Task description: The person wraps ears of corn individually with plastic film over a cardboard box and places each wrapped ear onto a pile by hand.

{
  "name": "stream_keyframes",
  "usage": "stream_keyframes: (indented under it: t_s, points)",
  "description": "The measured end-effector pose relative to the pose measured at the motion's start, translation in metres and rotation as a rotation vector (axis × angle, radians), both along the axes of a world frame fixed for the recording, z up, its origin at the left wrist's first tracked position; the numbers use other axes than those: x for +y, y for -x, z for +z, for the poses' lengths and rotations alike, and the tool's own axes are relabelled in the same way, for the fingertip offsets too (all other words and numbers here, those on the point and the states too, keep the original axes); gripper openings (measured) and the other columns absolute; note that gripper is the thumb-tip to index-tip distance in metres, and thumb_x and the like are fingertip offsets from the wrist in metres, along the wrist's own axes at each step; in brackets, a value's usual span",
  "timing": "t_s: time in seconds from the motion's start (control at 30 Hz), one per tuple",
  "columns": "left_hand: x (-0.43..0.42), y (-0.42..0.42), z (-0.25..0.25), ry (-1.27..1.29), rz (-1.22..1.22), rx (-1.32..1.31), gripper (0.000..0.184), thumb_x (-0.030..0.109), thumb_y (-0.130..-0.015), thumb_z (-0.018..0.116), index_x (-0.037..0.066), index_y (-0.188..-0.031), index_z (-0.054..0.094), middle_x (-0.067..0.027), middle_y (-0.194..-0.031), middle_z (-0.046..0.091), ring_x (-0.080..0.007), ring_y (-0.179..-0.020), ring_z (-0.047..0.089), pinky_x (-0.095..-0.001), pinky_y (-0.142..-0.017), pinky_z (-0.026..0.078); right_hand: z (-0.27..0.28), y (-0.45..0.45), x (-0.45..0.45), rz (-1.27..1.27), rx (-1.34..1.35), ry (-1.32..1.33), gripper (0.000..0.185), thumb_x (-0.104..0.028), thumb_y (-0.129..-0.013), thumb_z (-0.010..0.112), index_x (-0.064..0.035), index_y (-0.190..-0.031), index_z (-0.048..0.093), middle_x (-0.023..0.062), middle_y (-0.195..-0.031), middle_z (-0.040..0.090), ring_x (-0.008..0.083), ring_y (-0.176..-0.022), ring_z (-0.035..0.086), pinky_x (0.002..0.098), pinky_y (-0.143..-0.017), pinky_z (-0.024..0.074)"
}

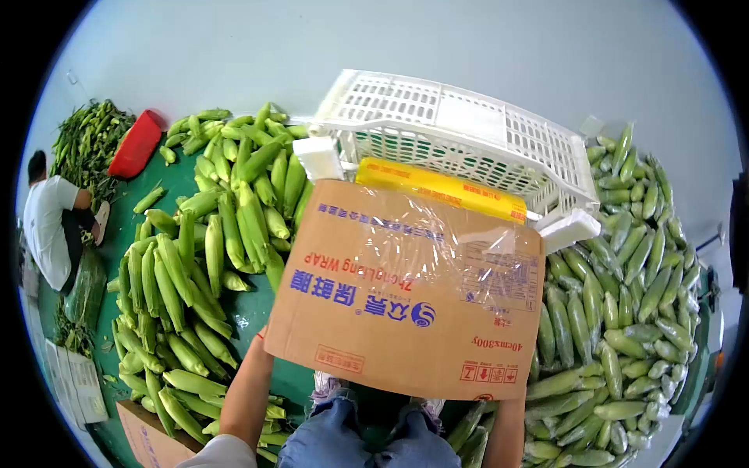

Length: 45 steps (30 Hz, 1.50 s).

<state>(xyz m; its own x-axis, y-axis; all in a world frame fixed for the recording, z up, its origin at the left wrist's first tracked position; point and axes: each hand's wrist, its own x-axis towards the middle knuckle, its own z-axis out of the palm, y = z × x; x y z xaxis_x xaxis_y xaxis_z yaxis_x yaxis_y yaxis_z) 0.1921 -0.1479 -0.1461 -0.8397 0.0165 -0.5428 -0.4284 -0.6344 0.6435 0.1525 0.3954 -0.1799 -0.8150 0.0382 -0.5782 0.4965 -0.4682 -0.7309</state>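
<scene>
A cardboard box (pixel 406 288) with blue and red printing fills the middle, in front of my knees. Clear plastic film glints over its upper part. Behind its far edge lies a yellow roll (pixel 441 187), with white blocks (pixel 320 158) at its ends. My left hand (pixel 264 347) meets the box's near left corner; its fingers are hidden by the cardboard. On the other side, my right hand (pixel 511 405) goes under the near right corner, and its fingers are also out of sight. Whether either hand grips the box cannot be made out.
Unwrapped corn ears in green husks (pixel 175 273) are heaped at left, film-wrapped ears (pixel 624 312) at right. A white plastic crate (pixel 460 117) stands behind the roll. Farther left are a red basin (pixel 136 144), a crouching person (pixel 51 210) and another cardboard box (pixel 152 437).
</scene>
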Motion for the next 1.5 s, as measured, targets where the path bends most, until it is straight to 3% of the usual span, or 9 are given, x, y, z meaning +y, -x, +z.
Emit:
stream_keyframes:
  t_s: [0.37, 0.5, 0.63, 0.73, 0.87, 1.0, 1.1, 1.27, 1.5]
  points:
    - [-0.035, -0.072, -0.013, 0.158, 0.008, 0.090, 0.039, 0.030, -0.100, 0.047, 0.006, -0.130, 0.056, -0.0071, -0.116, 0.065, -0.0165, -0.105, 0.062, -0.0333, -0.091, 0.049, -0.028, -0.042, 0.022, 0.051, 0.082, -0.328, 0.040, -0.029, -0.102, 0.046, -0.0044, -0.134, 0.051, 0.0089, -0.118, 0.060, 0.0155, -0.104, 0.058, 0.0311, -0.084, 0.0505]
    - [-0.071, -0.063, 0.067, 1.220, 0.382, 0.252, 0.017, 0.014, -0.096, 0.053, 0.001, -0.102, 0.061, -0.0033, -0.092, 0.060, -0.0108, -0.083, 0.054, -0.0252, -0.075, 0.045, 0.090, 0.000, 0.022, -0.032, 0.391, -0.925, 0.031, -0.022, -0.100, 0.053, 0.0027, -0.118, 0.058, 0.0072, -0.113, 0.061, 0.0135, -0.099, 0.056, 0.0296, -0.087, 0.0453]
    - [0.035, -0.025, 0.171, 1.688, -0.116, 0.766, 0.029, 0.007, -0.081, 0.068, 0.006, -0.110, 0.062, -0.0124, -0.112, 0.061, -0.0274, -0.089, 0.059, -0.0356, -0.079, 0.049, 0.178, 0.006, -0.089, 0.461, 0.884, -1.395, 0.027, -0.009, -0.086, 0.067, -0.0056, -0.112, 0.063, 0.0080, -0.112, 0.061, 0.0238, -0.102, 0.055, 0.0364, -0.090, 0.0460]
    - [0.069, 0.022, 0.141, 1.845, -0.255, 0.810, 0.032, 0.016, -0.083, 0.067, 0.014, -0.114, 0.063, -0.0085, -0.120, 0.060, -0.0305, -0.103, 0.058, -0.0385, -0.084, 0.048, 0.154, 0.030, -0.112, 0.576, 0.897, -1.437, 0.024, -0.011, -0.084, 0.066, -0.0060, -0.108, 0.066, 0.0115, -0.118, 0.060, 0.0320, -0.111, 0.053, 0.0425, -0.092, 0.0445]
    - [0.067, 0.079, 0.106, 1.946, -0.215, 0.992, 0.017, 0.017, -0.085, 0.064, 0.014, -0.101, 0.061, -0.0015, -0.109, 0.063, -0.0239, -0.104, 0.059, -0.0384, -0.081, 0.047, 0.157, 0.055, -0.126, 0.452, 1.241, -1.541, 0.009, -0.010, -0.086, 0.066, -0.0063, -0.094, 0.068, 0.0138, -0.111, 0.059, 0.0344, -0.103, 0.054, 0.0429, -0.089, 0.0449]
    - [0.056, 0.054, 0.121, 1.654, -0.348, 0.884, 0.010, 0.009, -0.085, 0.059, 0.010, -0.094, 0.056, -0.0094, -0.089, 0.063, -0.0302, -0.089, 0.063, -0.0412, -0.073, 0.050, 0.139, 0.024, -0.093, 0.383, 0.957, -1.234, 0.007, -0.010, -0.092, 0.059, -0.0039, -0.091, 0.063, 0.0129, -0.101, 0.057, 0.0260, -0.097, 0.058, 0.0354, -0.085, 0.0458]
    - [0.040, 0.014, 0.143, 1.427, -0.070, 0.850, 0.014, 0.006, -0.081, 0.058, 0.006, -0.089, 0.046, -0.0145, -0.077, 0.057, -0.0364, -0.076, 0.060, -0.0440, -0.065, 0.049, 0.143, -0.014, -0.065, 0.283, 0.858, -0.953, 0.010, -0.009, -0.096, 0.054, -0.0003, -0.096, 0.057, 0.0092, -0.092, 0.055, 0.0185, -0.088, 0.060, 0.0295, -0.082, 0.0458]
    - [0.037, -0.098, 0.145, 1.675, -0.132, 1.068, 0.013, 0.005, -0.077, 0.058, 0.005, -0.081, 0.046, -0.0152, -0.071, 0.050, -0.0368, -0.068, 0.053, -0.0453, -0.061, 0.045, 0.143, -0.095, -0.048, 0.462, 0.696, -0.916, 0.011, -0.011, -0.099, 0.049, -0.0006, -0.099, 0.052, 0.0068, -0.083, 0.058, 0.0139, -0.077, 0.058, 0.0284, -0.074, 0.0480]
    - [0.036, -0.226, 0.067, 1.792, -0.153, 0.735, 0.037, 0.006, -0.075, 0.067, 0.005, -0.112, 0.058, -0.0144, -0.120, 0.059, -0.0323, -0.110, 0.058, -0.0403, -0.092, 0.049, 0.077, -0.115, -0.021, 0.642, 0.747, -0.940, 0.012, -0.011, -0.099, 0.049, 0.0005, -0.095, 0.050, 0.0077, -0.072, 0.062, 0.0136, -0.068, 0.060, 0.0266, -0.067, 0.0487]
